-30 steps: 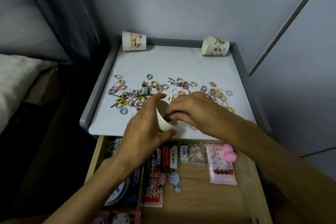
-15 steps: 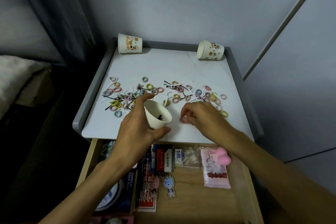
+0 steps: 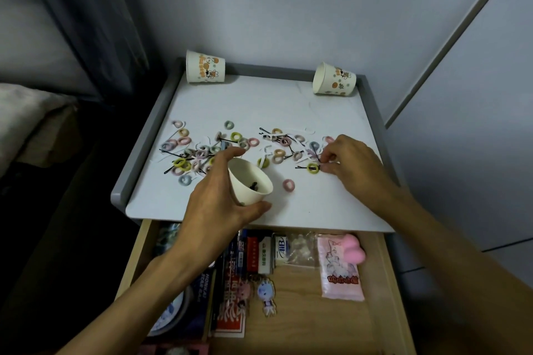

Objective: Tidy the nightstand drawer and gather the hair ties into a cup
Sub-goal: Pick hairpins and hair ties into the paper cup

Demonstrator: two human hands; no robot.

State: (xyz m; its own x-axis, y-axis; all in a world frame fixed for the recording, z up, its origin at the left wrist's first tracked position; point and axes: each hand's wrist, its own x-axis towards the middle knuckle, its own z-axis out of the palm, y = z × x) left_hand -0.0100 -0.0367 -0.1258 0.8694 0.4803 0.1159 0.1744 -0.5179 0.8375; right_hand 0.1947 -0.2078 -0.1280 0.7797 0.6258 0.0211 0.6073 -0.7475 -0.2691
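My left hand grips a white paper cup, tilted toward me above the front of the nightstand top; something small and dark lies inside it. Several pastel hair ties and black bobby pins lie scattered across the middle of the top. My right hand is at the right of the scatter, fingertips pinching at a black pin beside a yellow-green hair tie. A pink hair tie lies alone near the cup.
Two printed paper cups lie on their sides at the back left and back right. The drawer below is open, holding card boxes, keychains, a pink packet and a pink squishy toy. A bed is at left.
My right hand has left the cup and moved right and back into the scatter of ties and pins. The left hand still holds the cup, now tilted with its mouth showing.
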